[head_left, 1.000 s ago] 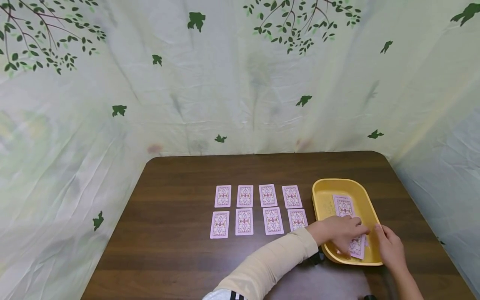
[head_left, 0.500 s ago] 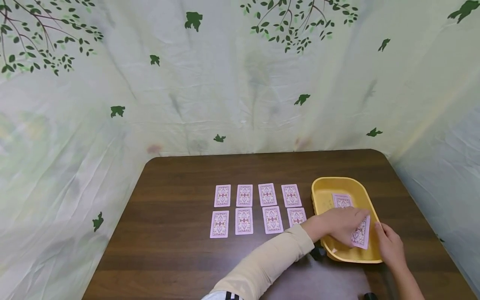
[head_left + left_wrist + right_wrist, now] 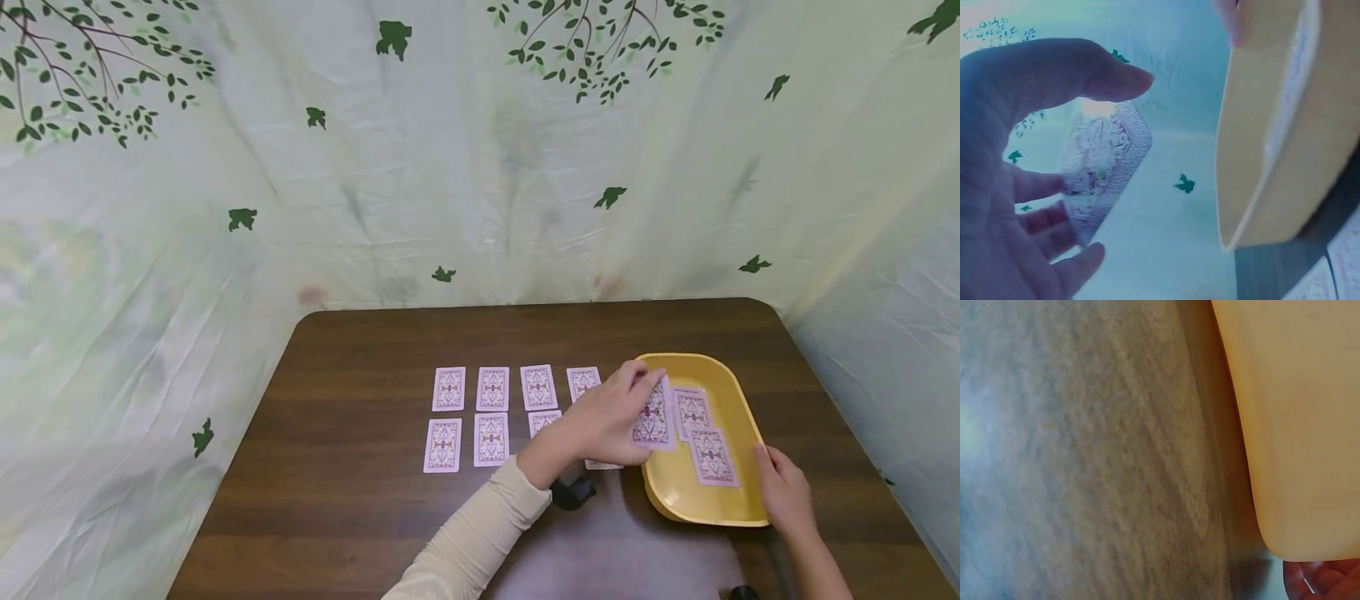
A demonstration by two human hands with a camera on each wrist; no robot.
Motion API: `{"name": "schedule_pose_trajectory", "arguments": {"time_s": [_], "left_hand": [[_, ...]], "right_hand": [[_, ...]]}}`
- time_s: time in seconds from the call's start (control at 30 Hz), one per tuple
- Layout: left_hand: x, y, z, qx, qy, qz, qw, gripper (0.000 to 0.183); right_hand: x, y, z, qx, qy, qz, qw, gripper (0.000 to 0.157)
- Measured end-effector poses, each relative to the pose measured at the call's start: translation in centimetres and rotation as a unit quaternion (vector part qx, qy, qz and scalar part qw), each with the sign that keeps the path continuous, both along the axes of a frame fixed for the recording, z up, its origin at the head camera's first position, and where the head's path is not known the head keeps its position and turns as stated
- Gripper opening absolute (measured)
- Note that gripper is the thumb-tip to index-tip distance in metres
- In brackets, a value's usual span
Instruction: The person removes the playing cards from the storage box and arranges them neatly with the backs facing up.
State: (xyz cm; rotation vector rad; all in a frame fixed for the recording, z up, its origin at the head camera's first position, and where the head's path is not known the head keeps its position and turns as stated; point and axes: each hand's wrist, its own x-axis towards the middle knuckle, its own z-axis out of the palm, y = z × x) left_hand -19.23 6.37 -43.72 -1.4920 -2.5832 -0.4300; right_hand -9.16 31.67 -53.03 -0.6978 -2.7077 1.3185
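Note:
My left hand (image 3: 600,417) holds a playing card (image 3: 656,421) over the left rim of a yellow plastic tray (image 3: 675,500). The card's patterned purple back shows in the head view; in the left wrist view the card (image 3: 1110,165) stands tilted between thumb and fingers. Two more cards lie back up inside the tray, an upper card (image 3: 692,410) and a lower card (image 3: 714,458), their edges close together. On the tray's right rim, my right hand (image 3: 783,492) grips with the thumb on top. The right wrist view catches its fingers (image 3: 1325,581) by the tray's wall.
Several cards (image 3: 491,439) lie back up in two rows on the dark wooden table (image 3: 337,400), left of the tray. My left arm overlaps some of them. A black wrist device (image 3: 573,493) sits under my left wrist. A leaf-printed curtain (image 3: 480,167) hangs behind the table.
My left hand has picked a card out of the tray and carried it left to the tray's rim. Two cards are now uncovered inside. The right hand keeps its grip on the rim.

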Motion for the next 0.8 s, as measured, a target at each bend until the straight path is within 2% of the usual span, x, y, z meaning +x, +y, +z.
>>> {"name": "schedule_pose_trajectory", "arguments": {"time_s": [0.1, 0.27, 0.37, 0.47, 0.6, 0.8], "left_hand": [[1.1, -1.7, -0.6, -0.011, -0.009, 0.001, 0.9999, 0.096], [3.1, -3.9, -1.6, -0.071, -0.016, 0.012, 0.9973, 0.096], [3.8, -4.6, -2.1, -0.103, -0.016, 0.025, 0.9943, 0.092], [4.2, -4.9, -2.8, -0.137, -0.015, 0.028, 0.9900, 0.086], [5.0, -4.8, -4.2, -0.186, -0.014, 0.015, 0.9823, 0.084], [6.7, -4.0, -6.5, -0.232, 0.022, 0.014, 0.9723, 0.084]], "right_hand": [[0.1, 0.1, 0.1, 0.001, 0.002, 0.000, 1.000, 0.053], [0.1, 0.2, 0.1, 0.004, 0.008, 0.006, 1.000, 0.052], [0.1, 0.2, 0.1, 0.004, 0.008, 0.005, 1.000, 0.052], [0.0, 0.3, 0.0, 0.003, 0.006, 0.003, 1.000, 0.053], [0.0, 0.3, 0.0, -0.003, -0.004, 0.002, 1.000, 0.055], [0.0, 0.1, -0.1, -0.003, -0.003, -0.001, 1.000, 0.054]]}}
